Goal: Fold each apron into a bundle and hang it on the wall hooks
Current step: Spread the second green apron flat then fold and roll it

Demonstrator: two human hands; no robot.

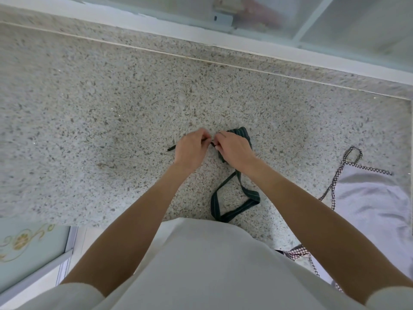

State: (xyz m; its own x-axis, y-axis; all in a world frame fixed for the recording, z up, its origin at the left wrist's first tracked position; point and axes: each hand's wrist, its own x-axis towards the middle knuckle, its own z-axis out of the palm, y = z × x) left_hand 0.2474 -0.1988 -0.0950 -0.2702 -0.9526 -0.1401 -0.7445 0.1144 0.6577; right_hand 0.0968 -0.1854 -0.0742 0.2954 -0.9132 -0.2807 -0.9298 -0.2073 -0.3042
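Dark striped apron [240,135]: bundled on speckled surface [89,108], soft, light, limp; strap loop [234,202] trailing. Left hand [192,148] and right hand [234,151] pinching thin tie [172,148]. Best gripped at bundle and tie.

One head-worn wide-angle camera looks steeply down, close over the speckled counter [111,97] before the person.
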